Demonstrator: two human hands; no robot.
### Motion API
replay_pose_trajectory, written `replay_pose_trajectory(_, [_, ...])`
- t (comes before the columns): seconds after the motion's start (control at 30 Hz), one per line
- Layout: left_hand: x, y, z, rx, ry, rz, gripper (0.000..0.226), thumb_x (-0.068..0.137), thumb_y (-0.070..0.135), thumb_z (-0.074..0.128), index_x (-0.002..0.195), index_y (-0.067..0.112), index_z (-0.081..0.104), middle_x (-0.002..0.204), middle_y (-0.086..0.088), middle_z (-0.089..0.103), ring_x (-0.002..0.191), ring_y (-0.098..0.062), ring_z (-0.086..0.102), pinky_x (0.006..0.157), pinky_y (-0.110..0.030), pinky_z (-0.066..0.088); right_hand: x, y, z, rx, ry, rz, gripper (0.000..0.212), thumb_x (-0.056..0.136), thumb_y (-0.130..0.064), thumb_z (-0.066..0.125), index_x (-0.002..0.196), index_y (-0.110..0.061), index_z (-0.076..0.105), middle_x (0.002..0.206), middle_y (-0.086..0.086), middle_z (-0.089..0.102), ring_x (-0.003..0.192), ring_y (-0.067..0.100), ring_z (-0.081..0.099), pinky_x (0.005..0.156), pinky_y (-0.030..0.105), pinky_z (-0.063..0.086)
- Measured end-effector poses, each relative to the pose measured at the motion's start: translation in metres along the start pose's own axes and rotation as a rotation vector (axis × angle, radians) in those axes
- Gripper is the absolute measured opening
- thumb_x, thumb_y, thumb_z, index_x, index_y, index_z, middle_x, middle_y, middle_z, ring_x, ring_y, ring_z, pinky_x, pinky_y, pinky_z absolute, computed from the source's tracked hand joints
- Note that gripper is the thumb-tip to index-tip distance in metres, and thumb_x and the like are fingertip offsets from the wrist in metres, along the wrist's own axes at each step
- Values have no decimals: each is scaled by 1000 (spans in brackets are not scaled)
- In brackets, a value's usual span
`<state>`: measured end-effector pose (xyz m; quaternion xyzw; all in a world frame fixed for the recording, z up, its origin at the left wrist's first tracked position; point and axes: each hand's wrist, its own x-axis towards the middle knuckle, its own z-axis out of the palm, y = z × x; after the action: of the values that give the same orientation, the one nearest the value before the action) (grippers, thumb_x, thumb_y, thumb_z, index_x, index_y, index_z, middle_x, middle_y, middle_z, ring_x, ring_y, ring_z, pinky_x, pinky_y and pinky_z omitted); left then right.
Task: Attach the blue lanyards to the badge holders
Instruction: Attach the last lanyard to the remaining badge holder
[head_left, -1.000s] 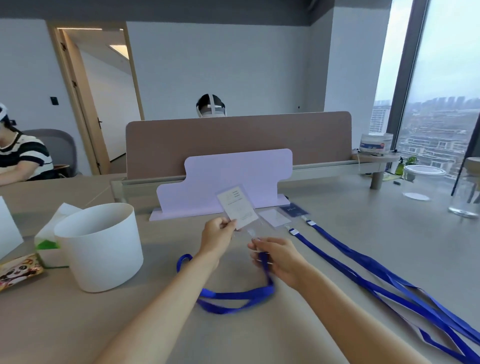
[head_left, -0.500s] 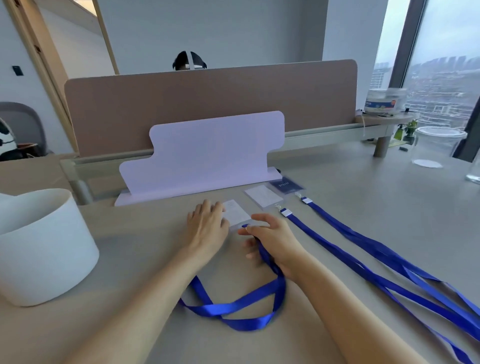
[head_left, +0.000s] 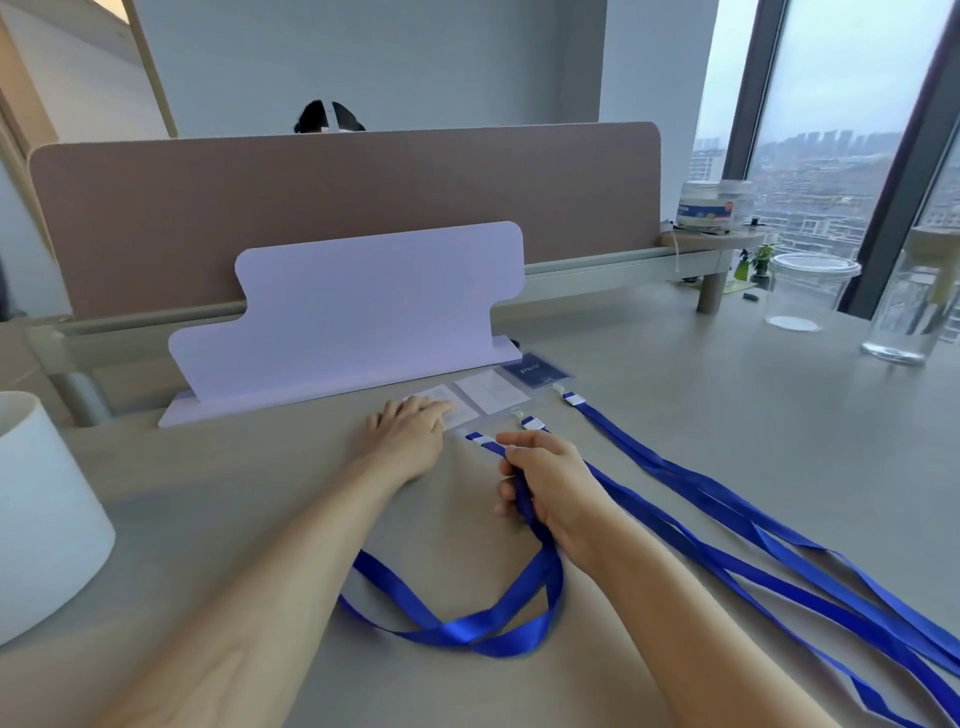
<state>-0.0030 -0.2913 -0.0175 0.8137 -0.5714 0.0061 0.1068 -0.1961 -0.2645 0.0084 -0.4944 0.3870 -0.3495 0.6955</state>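
Head view: third lanyard (head_left: 524, 499) at its badge holder (head_left: 457, 410).
We find the ribbon light, limp, slippery; right hand (head_left: 545, 483) closed on it near the clip, left hand (head_left: 408, 431) flat, fingers apart, pinning the thin holder to the counter (head_left: 675, 405).

— Where are the badge holders?
— Three lie flat in a row: a white-card one (head_left: 457, 408), another white one (head_left: 491, 391), a dark blue one (head_left: 535, 370).
— And the blue lanyards?
— Two (head_left: 727, 566) (head_left: 753, 514) stretch out long, clipped on. The third (head_left: 467, 618) curls in a loop.
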Motion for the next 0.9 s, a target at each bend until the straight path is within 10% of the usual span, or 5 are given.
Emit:
replay_pose_trajectory(0.27, [3,-1,1,-4,3,-6,46,102,27,20,147,36,28,157,10,24,142,-19,22,110,-37,20,-37,13,-8,-87,46,-241,19,97,-7,46,106,-13,61,72,2,60,56,14,56,59,24,49])
replay_pose_trajectory(0.57, [-6,0,-8,-36,-127,20,50,101,36,15,151,32,22,161,10,9,148,-20,13,116,-41,12,-99,2,-54,206,-52,47,27,98,1,44,118,-10,59,101,13,74,86,25,70,76,37,56])
replay_pose_trajectory(0.9, [-85,37,-14,-494,235,235,40,98,10,36,135,16,50,142,-6,47,134,-23,39,110,-31,28,-124,3,-59,130,-39,-9,27,96,-8,57,122,-11,59,103,9,76,102,22,71,95,38,54])
